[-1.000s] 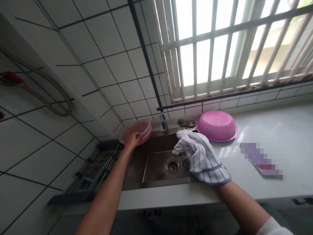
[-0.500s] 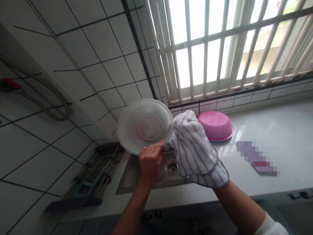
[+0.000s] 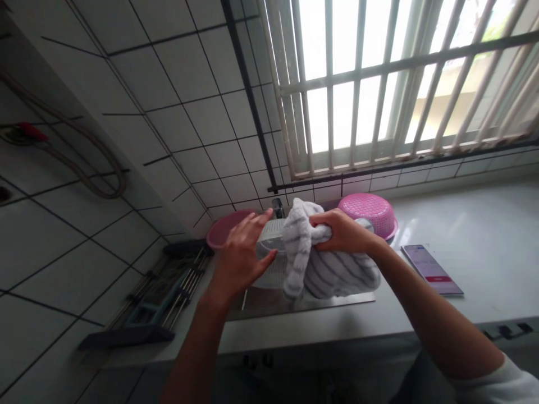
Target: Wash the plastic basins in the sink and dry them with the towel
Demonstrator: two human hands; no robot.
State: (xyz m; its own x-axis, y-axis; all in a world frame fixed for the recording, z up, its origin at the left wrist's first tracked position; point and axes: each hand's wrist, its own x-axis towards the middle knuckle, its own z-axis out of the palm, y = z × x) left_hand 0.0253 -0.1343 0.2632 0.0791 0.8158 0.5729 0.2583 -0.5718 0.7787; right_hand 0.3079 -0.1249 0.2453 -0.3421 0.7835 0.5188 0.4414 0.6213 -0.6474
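My left hand (image 3: 240, 255) lies with fingers stretched against the outside of a clear ribbed plastic bowl (image 3: 272, 258), which is held on its side above the steel sink (image 3: 295, 300). A white cloth with grey stripes (image 3: 324, 269) drapes over the bowl's right side. My right hand (image 3: 343, 231) is closed on a fold of that cloth and presses it to the bowl. Much of the bowl is hidden behind the cloth and my hands.
A pink bowl (image 3: 225, 227) sits at the sink's back left. An upturned pink colander (image 3: 370, 210) rests on the white counter (image 3: 475, 235), with a phone (image 3: 432, 269) beside it. A dish rack (image 3: 164, 289) stands left of the sink. A tap (image 3: 277, 207) rises behind.
The clear bowl was lifted off the pink bowl and turned on its side. My right hand came out from under the cloth and now grips it against the bowl.
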